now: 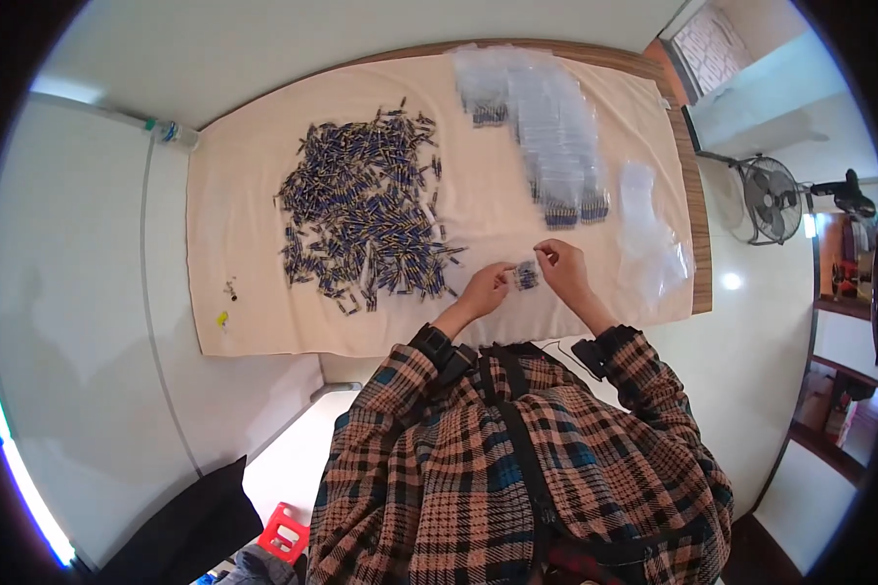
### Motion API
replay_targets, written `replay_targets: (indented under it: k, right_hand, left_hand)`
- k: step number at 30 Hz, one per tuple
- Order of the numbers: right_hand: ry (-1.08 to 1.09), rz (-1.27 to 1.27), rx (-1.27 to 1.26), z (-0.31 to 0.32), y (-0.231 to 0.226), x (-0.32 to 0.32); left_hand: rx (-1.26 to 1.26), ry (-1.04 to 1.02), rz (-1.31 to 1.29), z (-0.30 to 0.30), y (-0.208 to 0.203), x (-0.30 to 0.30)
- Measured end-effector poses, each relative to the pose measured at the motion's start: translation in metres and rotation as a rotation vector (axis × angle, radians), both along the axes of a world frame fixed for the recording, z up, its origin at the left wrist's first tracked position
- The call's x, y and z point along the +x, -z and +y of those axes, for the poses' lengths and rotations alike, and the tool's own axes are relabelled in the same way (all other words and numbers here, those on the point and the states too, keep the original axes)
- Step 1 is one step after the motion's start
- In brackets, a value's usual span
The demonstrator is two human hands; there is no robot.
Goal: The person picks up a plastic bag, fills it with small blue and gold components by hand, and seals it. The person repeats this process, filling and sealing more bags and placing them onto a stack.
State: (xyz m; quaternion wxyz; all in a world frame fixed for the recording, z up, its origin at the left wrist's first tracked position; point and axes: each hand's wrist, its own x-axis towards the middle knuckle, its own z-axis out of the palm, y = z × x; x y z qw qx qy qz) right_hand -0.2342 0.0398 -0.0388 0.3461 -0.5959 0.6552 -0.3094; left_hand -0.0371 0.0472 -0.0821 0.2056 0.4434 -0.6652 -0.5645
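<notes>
Near the front edge of the cloth, a small clear plastic bag (pixel 526 277) with several slim dark-blue and gold pieces in it is held between my hands. My left hand (pixel 485 290) pinches the bag's left edge. At its upper right corner, my right hand (pixel 563 270) has thumb and forefinger closed on the bag's edge. To the left lies a wide heap of loose slim blue-and-gold pieces (pixel 366 200); their exact kind is too small to tell. Beyond my hands, overlapping clear bags (pixel 556 127) lie in rows, with similar pieces at their lower ends.
A pale peach cloth (pixel 244 185) covers the wooden table (pixel 698 210). Flat clear plastic bags (pixel 644 229) lie at the right. At the left front are a small yellow item (pixel 221 318) and tiny dark bits. A black fan (pixel 773 200) stands beyond the right edge.
</notes>
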Motion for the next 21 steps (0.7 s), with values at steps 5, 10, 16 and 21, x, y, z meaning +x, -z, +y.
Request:
replay_targets:
  k: [5,10,16,21]
  right_hand:
    - [-0.333,-0.126,-0.01,-0.023,-0.019,0.066]
    - [-0.441,0.088,-0.132,-0.055,0.005,0.126]
    - [-0.395,0.378,-0.166,-0.066,0.003,0.19]
    - [-0.417,0.251,-0.126,-0.059,0.019,0.195]
  left_hand:
    - [0.332,-0.205,0.131,0.001,0.001,0.059]
    - [0.26,-0.434,0.083,0.001,-0.012,0.118]
    - [0.239,-0.65,0.096,0.012,-0.009,0.154]
    - [0.256,-0.666,0.144,0.015,-0.003,0.156]
